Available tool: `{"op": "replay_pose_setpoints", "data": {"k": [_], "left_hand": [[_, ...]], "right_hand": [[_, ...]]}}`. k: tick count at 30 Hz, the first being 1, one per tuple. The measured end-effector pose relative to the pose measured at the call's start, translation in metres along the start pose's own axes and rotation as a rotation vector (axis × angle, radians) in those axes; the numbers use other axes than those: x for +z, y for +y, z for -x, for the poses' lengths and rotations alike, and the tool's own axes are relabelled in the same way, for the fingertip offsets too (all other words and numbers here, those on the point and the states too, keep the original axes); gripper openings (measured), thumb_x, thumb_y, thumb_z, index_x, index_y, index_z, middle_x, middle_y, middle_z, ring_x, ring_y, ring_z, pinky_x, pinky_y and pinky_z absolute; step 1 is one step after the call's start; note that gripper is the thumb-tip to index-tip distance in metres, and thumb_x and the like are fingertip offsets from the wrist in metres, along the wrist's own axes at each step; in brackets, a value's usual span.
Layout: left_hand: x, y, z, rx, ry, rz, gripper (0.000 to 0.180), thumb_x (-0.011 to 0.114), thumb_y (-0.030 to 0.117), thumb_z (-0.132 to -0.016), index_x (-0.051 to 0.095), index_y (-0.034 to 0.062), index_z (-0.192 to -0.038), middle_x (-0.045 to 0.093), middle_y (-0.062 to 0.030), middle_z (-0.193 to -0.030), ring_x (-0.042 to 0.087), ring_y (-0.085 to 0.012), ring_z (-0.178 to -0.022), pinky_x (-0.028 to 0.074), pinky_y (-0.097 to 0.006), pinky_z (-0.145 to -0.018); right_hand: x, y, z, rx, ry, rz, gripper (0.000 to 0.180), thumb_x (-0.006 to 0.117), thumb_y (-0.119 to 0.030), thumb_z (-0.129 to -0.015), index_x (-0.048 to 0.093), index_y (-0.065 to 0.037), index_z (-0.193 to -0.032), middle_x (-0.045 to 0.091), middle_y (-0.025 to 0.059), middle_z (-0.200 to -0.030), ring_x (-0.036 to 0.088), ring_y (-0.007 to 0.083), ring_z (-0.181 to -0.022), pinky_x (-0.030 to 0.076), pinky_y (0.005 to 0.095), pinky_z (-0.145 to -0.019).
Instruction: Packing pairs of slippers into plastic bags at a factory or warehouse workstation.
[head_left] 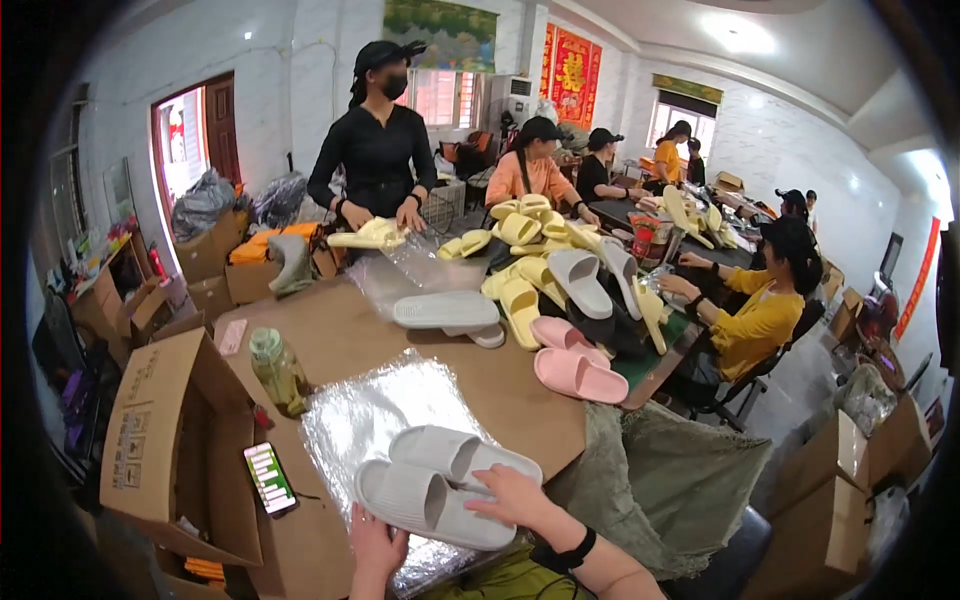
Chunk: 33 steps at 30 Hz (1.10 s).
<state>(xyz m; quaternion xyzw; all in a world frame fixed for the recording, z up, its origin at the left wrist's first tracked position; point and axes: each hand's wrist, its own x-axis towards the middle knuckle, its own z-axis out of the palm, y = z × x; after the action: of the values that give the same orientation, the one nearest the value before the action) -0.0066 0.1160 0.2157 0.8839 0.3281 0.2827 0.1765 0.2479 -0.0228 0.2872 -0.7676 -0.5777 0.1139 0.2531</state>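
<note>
A pair of grey slide sandals (440, 478) lies side by side on a stack of clear plastic bags (360, 420) at the near end of the brown table (340, 340). My left hand (375, 545) touches the near end of the left sandal. My right hand (512, 497) rests flat on the right sandal's side, fingers spread. Neither hand has lifted them.
A phone (270, 478) and a green bottle (278, 372) sit to the left, beside an open cardboard box (165, 440). Pink sandals (575, 365), grey ones (445, 310) and a heap of yellow ones (530, 260) fill the far table. Several people work around it; a grey-green sack (670, 480) hangs right.
</note>
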Motion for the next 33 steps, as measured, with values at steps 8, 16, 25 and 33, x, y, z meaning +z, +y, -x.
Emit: {"op": "replay_pose_setpoints", "data": {"k": [8,16,25,33], "left_hand": [[0.012,-0.021,0.006,0.042,-0.020,-0.028,0.056,0.065,0.036,-0.084,0.061,0.0007,-0.127,0.056,-0.0233,-0.136,0.045,-0.0445,-0.132,0.026,-0.057,-0.117],[0.015,-0.016,0.004,0.015,0.038,-0.068,0.065,0.066,0.041,-0.086,0.057,-0.0035,-0.133,0.048,-0.0275,-0.146,0.039,-0.0443,-0.140,0.024,-0.055,-0.119],[0.012,-0.015,0.004,0.006,-0.012,-0.003,0.070,0.067,0.042,-0.087,0.052,-0.0048,-0.137,0.045,-0.0293,-0.148,0.036,-0.0460,-0.141,0.022,-0.056,-0.119],[-0.012,0.003,0.004,-0.079,-0.127,-0.050,0.078,0.065,0.049,-0.087,0.046,0.0020,-0.146,0.033,-0.0239,-0.158,0.028,-0.0440,-0.146,0.022,-0.054,-0.119]], "right_hand": [[0.064,-0.013,-0.039,-0.058,0.087,0.133,0.039,0.066,-0.044,-0.090,0.059,-0.006,-0.097,0.058,0.0160,-0.102,0.064,0.0366,-0.093,0.053,0.0495,-0.072],[0.065,0.031,-0.057,-0.011,0.268,-0.019,0.031,0.063,-0.036,-0.092,0.061,-0.006,-0.088,0.063,0.0174,-0.088,0.064,0.0419,-0.079,0.051,0.0527,-0.071],[0.018,0.091,-0.037,0.363,0.431,0.092,0.036,0.066,-0.037,-0.091,0.060,-0.003,-0.082,0.064,0.0178,-0.077,0.064,0.0412,-0.077,0.049,0.0516,-0.066],[-0.003,0.067,0.017,0.380,0.643,-0.369,0.031,0.073,-0.026,-0.088,0.062,0.003,-0.080,0.057,0.0107,-0.061,0.054,0.0216,-0.056,0.043,0.0373,-0.055]]}}
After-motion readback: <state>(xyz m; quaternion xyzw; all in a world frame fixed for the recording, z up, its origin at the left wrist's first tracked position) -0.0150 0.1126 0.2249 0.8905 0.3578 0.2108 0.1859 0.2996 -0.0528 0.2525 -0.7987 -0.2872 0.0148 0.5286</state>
